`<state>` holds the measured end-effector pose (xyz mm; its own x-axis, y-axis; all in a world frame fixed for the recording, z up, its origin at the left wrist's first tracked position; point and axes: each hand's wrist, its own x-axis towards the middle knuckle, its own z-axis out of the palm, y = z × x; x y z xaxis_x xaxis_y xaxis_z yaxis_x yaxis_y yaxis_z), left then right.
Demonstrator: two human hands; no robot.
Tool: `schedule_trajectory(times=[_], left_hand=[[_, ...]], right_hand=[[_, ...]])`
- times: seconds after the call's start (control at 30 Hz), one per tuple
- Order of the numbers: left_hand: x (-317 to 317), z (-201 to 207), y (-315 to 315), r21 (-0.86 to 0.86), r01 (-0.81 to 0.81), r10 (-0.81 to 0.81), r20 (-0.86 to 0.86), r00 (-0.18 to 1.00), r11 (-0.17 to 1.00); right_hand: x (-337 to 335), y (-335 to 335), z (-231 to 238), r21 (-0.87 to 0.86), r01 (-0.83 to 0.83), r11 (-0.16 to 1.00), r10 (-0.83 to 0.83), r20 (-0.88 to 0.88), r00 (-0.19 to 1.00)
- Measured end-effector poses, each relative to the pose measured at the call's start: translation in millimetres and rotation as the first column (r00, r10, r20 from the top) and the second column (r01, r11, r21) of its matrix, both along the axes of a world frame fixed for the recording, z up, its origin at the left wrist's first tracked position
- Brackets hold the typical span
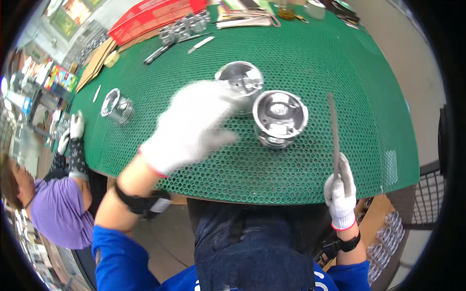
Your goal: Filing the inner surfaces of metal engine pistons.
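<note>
Two shiny metal pistons stand with their hollow ends up on the green mat point(204, 186): a nearer piston point(280, 116) and, just behind it to the left, a second piston point(240, 80). My left hand point(187, 126), in a white glove and blurred by motion, is beside that second piston. Its thumb is spread away from the fingers, and the fingertips overlap the piston's near side; whether they touch it I cannot tell. At the mat's right front edge, my gloved right hand point(341, 191) grips a thin grey file-like strip point(334, 128), which points away from me.
Another piston point(117, 106) lies tilted at the left. Toward the back are a red crate point(150, 19), several metal parts point(184, 28), a white-handled knife point(201, 44), a dark pen-like tool point(158, 53) and papers point(245, 17). A co-worker point(60, 208) sits at the left.
</note>
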<state>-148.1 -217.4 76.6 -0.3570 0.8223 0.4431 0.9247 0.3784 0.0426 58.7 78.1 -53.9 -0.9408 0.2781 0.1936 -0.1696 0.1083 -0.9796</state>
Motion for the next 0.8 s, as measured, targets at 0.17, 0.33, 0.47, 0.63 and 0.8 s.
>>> schedule_trajectory(times=[0.17, 0.33, 0.47, 0.63, 0.8], left_hand=[[12.3, -29.7, 57.6, 0.123, 0.171, -0.169, -0.029, 0.985, 0.978], [39.3, -39.3, -16.5, 0.051, 0.208, -0.209, 0.016, 0.978, 0.977], [73.1, -61.1, -71.1, 0.277, -0.164, 0.151, 0.067, 0.986, 0.947], [90.2, -105.4, -78.1, 0.42, -0.461, 0.26, 0.453, 0.853, 0.782], [87.9, -106.8, -74.7, 0.383, -0.511, 0.253, 0.552, 0.794, 0.769]], right_hand=[[-6.7, -1.6, -9.4, -0.07, 0.0, 0.998, 0.0, -0.003, 1.0], [-6.8, -7.7, 1.6, 0.136, 0.096, 0.986, -0.089, -0.053, 0.995], [0.5, -17.0, 23.5, 0.009, -0.012, 1.0, 0.01, 0.133, 0.991], [-9.2, -7.4, 23.2, 0.196, -0.099, 0.976, 0.059, 0.196, 0.979], [-9.3, -17.4, 24.3, 0.284, -0.036, 0.958, 0.003, 0.116, 0.993]])
